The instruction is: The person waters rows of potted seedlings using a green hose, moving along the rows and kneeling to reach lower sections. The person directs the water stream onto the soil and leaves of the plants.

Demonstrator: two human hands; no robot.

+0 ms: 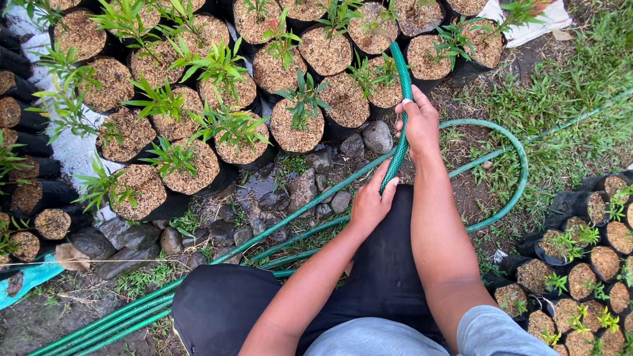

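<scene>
Head view, outdoors, over rows of potted seedlings.

Both hands are on the green hose. Right hand is farther out, fingers wrapped and pressed around the hose. Left hand is nearer the body, thumb and fingers closed on the same length. The hose runs up from between the hands toward the far pots; its end is hidden among the seedling pots, so I cannot tell whether water is flowing.

More hose loops on the grass at right and lies in parallel runs across the stones and soil, near left.

Handling, as judged: keep the right hand as guide and the left as feeder, so the hose slides without kinking. Hold the far end low over the husk-topped soil, clear of the thin stems. Watch the right-hand loop; it could snag the small pots at near right.
</scene>
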